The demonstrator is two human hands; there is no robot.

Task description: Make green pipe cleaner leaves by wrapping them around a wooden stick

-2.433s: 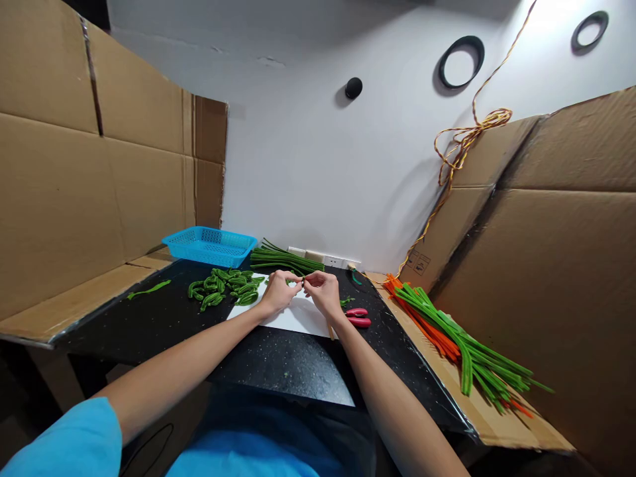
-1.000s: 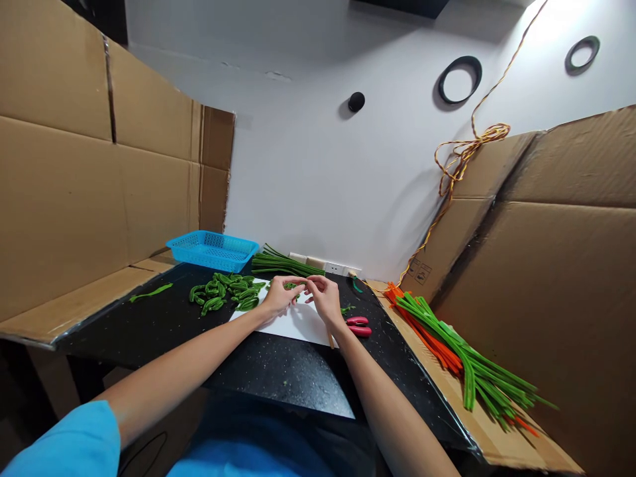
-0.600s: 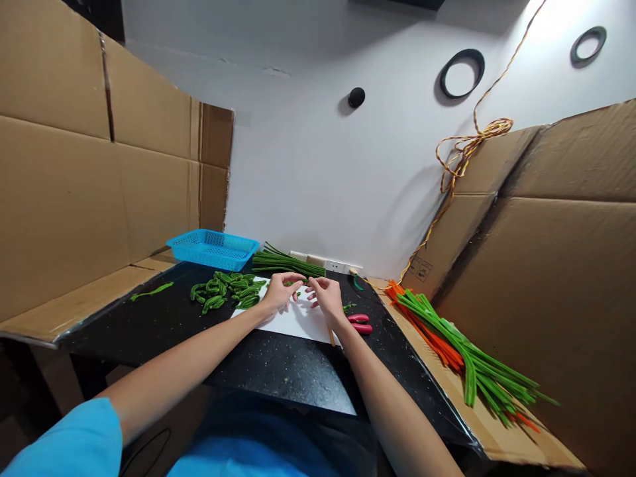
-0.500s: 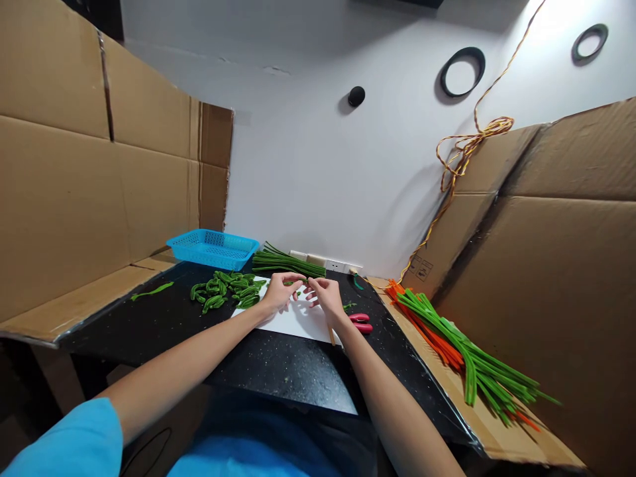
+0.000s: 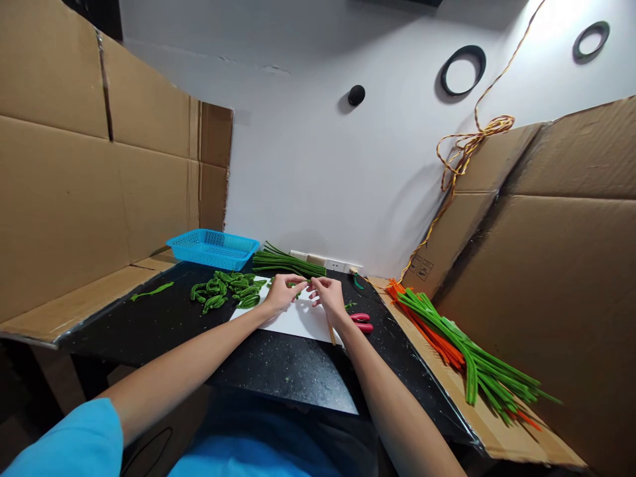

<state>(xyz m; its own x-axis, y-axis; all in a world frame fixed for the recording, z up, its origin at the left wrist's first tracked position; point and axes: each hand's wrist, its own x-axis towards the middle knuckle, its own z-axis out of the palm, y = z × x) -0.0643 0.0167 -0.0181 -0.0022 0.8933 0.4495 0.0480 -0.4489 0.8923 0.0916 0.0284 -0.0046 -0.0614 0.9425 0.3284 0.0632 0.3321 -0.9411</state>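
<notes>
Okay so both hands are up over a white sheet of paper (image 5: 301, 323) on the black tabletop (image 5: 278, 364), left hand (image 5: 282, 295) and right hand (image 5: 328, 297) nearly meeting, and right between them is a tiny green piece (image 5: 309, 281). Only a sliver of it shows, so I can't make out its shape, but the thumb and forefinger on each hand look pinched together on it. The other fingers are curled loosely underneath and partly blocked. There are some more green bits on the paper behind the hands, mostly covered up, so no clue how many. Just left of the paper is a pile of green loops (image 5: 216, 291), overlapping too much to count, and behind that a blue basket (image 5: 213, 257). A bunch of dark green stems (image 5: 288, 264) lies at the back by the wall, its near side partly behind the hands. Beside the right wrist you get two red handles (image 5: 362, 322), but the business end of that tool is hidden. Same deal with a thin wooden stick (image 5: 332, 334): the lower end pokes out, the rest is behind the wrist. Off to the right, green strips (image 5: 477, 364) lie across orange strips (image 5: 440, 341) on cardboard, partly covering them.
</notes>
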